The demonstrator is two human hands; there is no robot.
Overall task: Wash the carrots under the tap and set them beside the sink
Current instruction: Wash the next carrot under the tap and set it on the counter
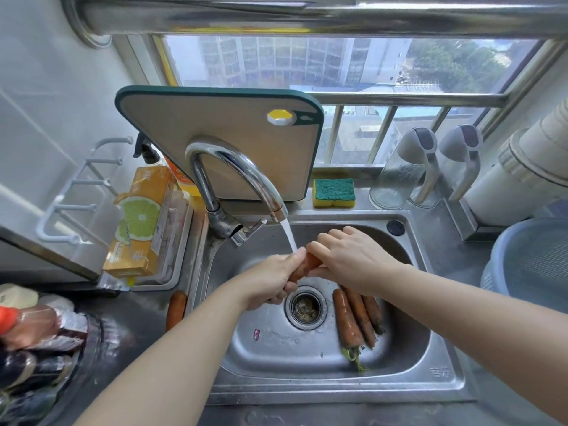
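Now the left hand (270, 282) and the right hand (353, 259) grip 1 wet orange carrot (307, 265) under the curved chrome tap (236, 176).

Left fingers curl round the carrot's lower end and right fingers and thumb pinch its upper end. The thin stream of water (289, 236) lands where the hands meet, above the stainless steel sink (338, 390). 3 muddy orange carrots with green stubs (349, 321) lie side by side on the basin floor, just right of the round drain strainer (305, 309). 1 lone orange carrot (176, 309) lies on the dark grey counter (138, 321), just beside the sink's left rim.
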